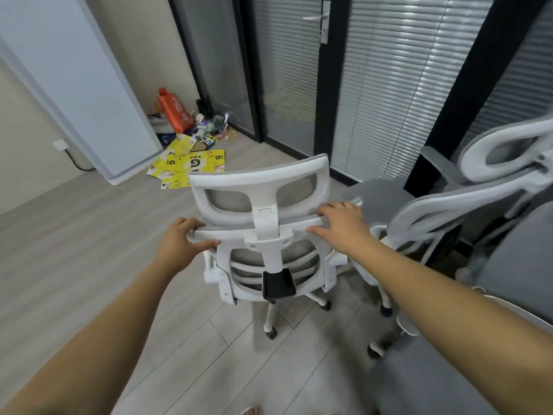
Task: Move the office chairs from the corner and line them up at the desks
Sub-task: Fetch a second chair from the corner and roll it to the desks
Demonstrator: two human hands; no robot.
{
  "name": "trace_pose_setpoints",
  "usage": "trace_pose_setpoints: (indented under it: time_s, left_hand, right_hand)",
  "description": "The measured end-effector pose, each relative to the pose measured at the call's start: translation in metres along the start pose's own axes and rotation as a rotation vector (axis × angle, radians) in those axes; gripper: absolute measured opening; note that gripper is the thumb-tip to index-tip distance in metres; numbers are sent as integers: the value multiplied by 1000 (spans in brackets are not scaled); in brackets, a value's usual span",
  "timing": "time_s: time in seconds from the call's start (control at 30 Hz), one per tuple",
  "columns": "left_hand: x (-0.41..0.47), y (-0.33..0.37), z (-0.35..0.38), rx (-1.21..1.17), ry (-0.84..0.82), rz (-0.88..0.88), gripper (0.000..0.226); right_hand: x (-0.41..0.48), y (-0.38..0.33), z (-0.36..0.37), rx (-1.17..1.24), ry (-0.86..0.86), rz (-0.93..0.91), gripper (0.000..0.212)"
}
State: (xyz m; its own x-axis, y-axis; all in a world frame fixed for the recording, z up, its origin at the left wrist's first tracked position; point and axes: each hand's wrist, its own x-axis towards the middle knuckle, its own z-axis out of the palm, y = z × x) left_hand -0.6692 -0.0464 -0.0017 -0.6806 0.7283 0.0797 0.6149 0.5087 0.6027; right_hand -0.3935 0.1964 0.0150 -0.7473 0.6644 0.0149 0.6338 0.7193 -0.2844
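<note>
A white-framed office chair [266, 187] with grey mesh stands in front of me, seen from behind, on castors. My left hand [179, 244] grips the left end of the backrest's top bar, thumb underneath. My right hand [341, 226] lies on the right end of the same bar, fingers spread over the top. A second white and grey office chair [449, 205] stands close to the right, almost touching the first. No desk is in view.
Glass partitions with blinds and a door [324, 22] stand beyond the chairs. Flattened yellow cartons [191, 166], an orange bag [175, 110] and litter fill the far corner. A white board [74, 76] leans on the left wall. Wood-look floor stretches to the left.
</note>
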Motion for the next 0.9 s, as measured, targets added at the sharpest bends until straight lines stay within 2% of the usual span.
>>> trace_pose_setpoints:
  time_s: [0.33, 0.57, 0.9]
  left_hand:
    - [18, -76, -22, 9, 3, 214, 51]
    - [8, -123, -50, -3, -18, 324, 50]
    - [-34, -185, -121, 126, -178, 475, 41]
  right_hand:
    - [-30, -83, 18, 53, 24, 208, 44]
    - [-60, -146, 28, -27, -54, 291, 41]
    - [-165, -252, 76, -23, 134, 285, 47]
